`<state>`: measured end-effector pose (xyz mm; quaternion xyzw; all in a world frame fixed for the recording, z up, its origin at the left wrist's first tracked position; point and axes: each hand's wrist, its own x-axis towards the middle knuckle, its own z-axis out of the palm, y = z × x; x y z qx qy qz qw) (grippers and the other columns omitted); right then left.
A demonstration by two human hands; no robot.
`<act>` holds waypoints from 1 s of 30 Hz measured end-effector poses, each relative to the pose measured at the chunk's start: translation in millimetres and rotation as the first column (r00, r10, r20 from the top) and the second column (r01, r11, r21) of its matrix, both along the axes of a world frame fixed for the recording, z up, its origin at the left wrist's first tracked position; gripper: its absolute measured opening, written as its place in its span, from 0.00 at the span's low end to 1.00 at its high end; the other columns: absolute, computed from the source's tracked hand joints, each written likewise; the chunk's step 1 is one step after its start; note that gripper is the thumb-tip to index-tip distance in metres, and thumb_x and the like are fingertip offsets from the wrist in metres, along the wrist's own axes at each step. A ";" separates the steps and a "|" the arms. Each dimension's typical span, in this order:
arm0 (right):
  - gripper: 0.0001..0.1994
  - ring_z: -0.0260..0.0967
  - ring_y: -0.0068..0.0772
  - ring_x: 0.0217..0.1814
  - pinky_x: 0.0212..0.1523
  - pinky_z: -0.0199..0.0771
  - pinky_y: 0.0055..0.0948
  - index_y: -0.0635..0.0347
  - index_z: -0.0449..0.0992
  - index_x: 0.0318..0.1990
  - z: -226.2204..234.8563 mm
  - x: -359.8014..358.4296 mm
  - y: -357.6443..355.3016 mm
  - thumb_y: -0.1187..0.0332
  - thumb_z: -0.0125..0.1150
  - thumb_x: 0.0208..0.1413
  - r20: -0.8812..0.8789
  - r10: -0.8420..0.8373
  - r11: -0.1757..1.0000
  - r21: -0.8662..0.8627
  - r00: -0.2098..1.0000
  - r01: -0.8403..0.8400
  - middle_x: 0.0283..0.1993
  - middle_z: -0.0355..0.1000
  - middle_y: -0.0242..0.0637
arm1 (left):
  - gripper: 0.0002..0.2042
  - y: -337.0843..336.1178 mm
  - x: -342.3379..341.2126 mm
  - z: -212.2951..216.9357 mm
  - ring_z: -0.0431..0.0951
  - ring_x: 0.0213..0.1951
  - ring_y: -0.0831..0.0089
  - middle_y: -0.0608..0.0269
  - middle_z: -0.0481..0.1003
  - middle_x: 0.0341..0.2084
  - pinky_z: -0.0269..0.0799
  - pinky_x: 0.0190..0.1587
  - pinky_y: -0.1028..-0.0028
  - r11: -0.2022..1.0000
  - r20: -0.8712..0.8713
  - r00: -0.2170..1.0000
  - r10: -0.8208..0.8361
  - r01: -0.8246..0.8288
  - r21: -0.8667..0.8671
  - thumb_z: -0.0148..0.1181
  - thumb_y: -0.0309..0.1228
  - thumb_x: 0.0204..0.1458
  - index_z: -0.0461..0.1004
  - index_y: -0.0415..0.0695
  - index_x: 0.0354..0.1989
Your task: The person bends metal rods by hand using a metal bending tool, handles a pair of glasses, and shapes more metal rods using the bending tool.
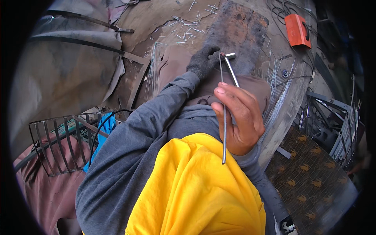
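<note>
My bare right hand (241,117) pinches a thin grey metal rod (224,145) between thumb and fingers, above my lap. The rod's far end reaches up beside my left hand (203,62), which wears a dark glove with a fingertip showing bare. Those gloved fingers are curled round the short head of a silver L-shaped metal tool (232,71). The tool's shank slants toward me and passes out of sight behind my right hand. Beyond my knees lies a worn, stained wooden board (239,27).
Short cut rods (188,27) are scattered on the ground beyond my left hand. Long thin rods (280,98) lie at my right. An orange case (297,30) stands far right among cables. A metal grille (58,143) is at left, and a patterned sheet (309,176) at lower right.
</note>
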<state>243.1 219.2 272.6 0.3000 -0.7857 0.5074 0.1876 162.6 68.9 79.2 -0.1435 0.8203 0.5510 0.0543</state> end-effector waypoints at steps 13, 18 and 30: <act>0.15 0.78 0.34 0.39 0.43 0.85 0.31 0.57 0.77 0.44 13.2 -8.5 -4.3 0.70 0.72 0.49 -0.133 0.039 0.977 -0.205 0.990 -0.066 0.38 0.77 0.34 | 0.24 -23.4 -3.1 -54.9 0.78 0.50 0.60 0.51 0.77 0.48 0.70 0.56 0.66 0.982 0.132 0.977 0.165 -0.176 0.074 0.64 0.42 0.54 0.70 0.41 0.55; 0.14 0.79 0.37 0.41 0.43 0.85 0.32 0.58 0.75 0.43 11.8 -6.7 -3.1 0.69 0.71 0.50 -0.100 0.056 0.972 -0.221 0.993 -0.077 0.38 0.78 0.36 | 0.23 -29.4 -5.1 -79.9 0.77 0.52 0.59 0.50 0.77 0.49 0.69 0.57 0.66 0.985 0.089 0.987 0.133 -0.142 0.102 0.63 0.41 0.54 0.71 0.41 0.54; 0.14 0.80 0.36 0.40 0.43 0.86 0.33 0.59 0.75 0.41 8.3 -7.0 -3.7 0.70 0.73 0.49 -0.101 0.061 0.964 -0.250 0.993 -0.085 0.37 0.77 0.37 | 0.28 -0.7 8.0 -20.5 0.76 0.54 0.56 0.48 0.75 0.52 0.70 0.57 0.64 0.996 -0.053 0.996 0.079 -0.081 -0.033 0.67 0.45 0.52 0.69 0.44 0.58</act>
